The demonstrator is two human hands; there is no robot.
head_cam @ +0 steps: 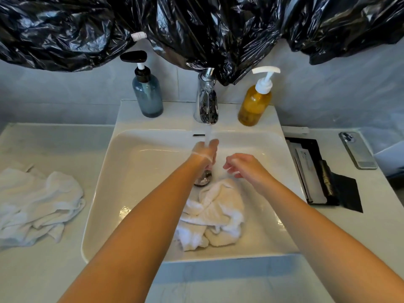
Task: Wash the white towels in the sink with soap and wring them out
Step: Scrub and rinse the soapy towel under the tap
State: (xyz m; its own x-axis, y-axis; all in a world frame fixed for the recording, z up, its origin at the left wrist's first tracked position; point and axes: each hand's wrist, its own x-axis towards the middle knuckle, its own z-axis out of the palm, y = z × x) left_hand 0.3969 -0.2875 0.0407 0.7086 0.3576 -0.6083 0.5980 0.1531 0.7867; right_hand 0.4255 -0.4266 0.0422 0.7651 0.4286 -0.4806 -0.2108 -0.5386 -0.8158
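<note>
left hand (205, 153) in tap (206, 101) stream, fingers straight, empty | right hand (242, 166) loosely curled, empty | towel (216, 213) bunched in sink (98, 182), just nearside of right hand, the closer one

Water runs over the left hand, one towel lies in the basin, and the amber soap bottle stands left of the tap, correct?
No: in the head view the amber soap bottle stands right of the tap. Water does run over the left hand, and one towel lies in the basin.
</note>
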